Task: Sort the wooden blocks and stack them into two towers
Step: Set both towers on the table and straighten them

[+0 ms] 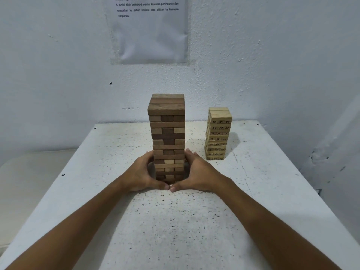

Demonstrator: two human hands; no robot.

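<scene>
A tall tower of brown wooden blocks (pixel 167 131) stands upright in the middle of the white table (pixel 194 221). My left hand (pixel 142 172) cups its lower left side and my right hand (pixel 198 172) cups its lower right side. The fingers of both reach round the tower's base, and the two thumbs meet on the table in front of it. To the right stands a shorter tower of pale numbered blocks (pixel 218 133), untouched.
A printed paper sheet (pixel 150 30) hangs on the white wall behind the table. A lower cream surface (pixel 29 182) lies to the left of the table. The table's right edge runs close to the wall.
</scene>
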